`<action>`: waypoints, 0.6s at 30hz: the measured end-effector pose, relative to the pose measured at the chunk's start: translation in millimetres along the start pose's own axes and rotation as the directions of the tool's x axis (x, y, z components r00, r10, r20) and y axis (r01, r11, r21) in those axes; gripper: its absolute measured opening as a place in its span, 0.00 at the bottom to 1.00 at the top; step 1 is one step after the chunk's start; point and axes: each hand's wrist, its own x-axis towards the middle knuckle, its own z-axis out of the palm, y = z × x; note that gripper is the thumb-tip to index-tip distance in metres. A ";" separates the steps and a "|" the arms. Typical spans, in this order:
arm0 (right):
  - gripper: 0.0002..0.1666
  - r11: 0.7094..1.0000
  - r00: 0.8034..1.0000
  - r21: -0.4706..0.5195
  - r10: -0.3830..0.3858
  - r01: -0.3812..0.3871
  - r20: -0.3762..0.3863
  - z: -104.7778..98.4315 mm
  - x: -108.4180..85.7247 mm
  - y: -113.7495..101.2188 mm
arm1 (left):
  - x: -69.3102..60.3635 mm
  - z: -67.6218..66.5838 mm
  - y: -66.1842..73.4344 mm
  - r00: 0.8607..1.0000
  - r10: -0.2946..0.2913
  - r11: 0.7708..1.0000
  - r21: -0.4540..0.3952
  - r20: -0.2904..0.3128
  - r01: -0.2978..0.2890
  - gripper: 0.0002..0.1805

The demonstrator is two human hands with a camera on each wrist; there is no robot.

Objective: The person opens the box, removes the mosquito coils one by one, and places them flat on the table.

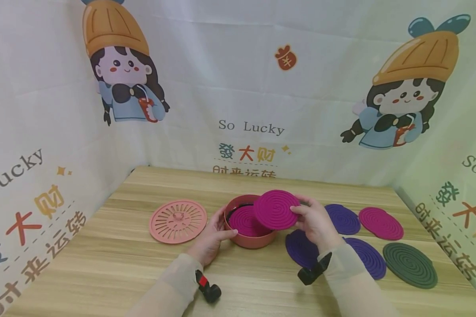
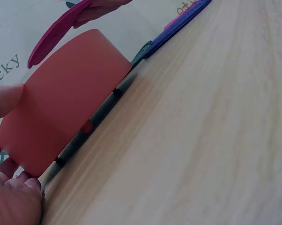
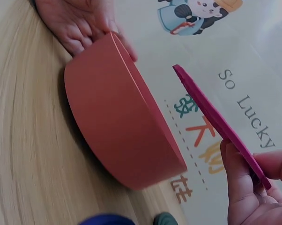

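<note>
My right hand (image 1: 315, 220) pinches a magenta round coaster (image 1: 276, 209) with a spiral ridge by its edge, thumb on one face and fingers behind. The coaster is held tilted above the right part of a coral round box (image 1: 251, 241). Inside the box lies another magenta coaster (image 1: 246, 220), partly hidden by the held one. My left hand (image 1: 210, 237) grips the box's left side, its thumb at the rim and its fingers around the wall. In the left wrist view the box wall (image 2: 70, 98) stands on small feet. The right wrist view shows the held coaster (image 3: 216, 119) edge-on, apart from the box.
A coral slotted lid (image 1: 178, 229) with a small knob lies left of the box. On the right lie blue coasters (image 1: 343, 220), a magenta pair (image 1: 381, 223) that overlaps, and green coasters (image 1: 410, 265). Printed cloth (image 1: 246, 88) hangs behind and at both sides of the wooden table (image 1: 262, 281).
</note>
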 end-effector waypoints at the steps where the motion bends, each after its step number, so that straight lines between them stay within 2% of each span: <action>1: 0.28 1.000 1.000 0.002 0.002 -0.002 -0.003 -4.0 -1.8 -1.0 | 0.0 0.1 0.1 1.000 -0.002 1.000 0.000 -0.003 0.002 0.47; 10: 0.21 0.998 0.999 0.053 0.042 -0.042 -0.005 -38.3 -18.2 -6.9 | 0.1 -0.3 -0.3 1.000 0.005 1.000 0.000 0.009 -0.005 0.47; 18: 0.19 0.997 0.999 0.063 0.051 -0.051 -0.002 -62.5 -32.4 -6.8 | 0.5 0.0 0.7 1.000 0.002 1.000 0.005 0.006 -0.002 0.47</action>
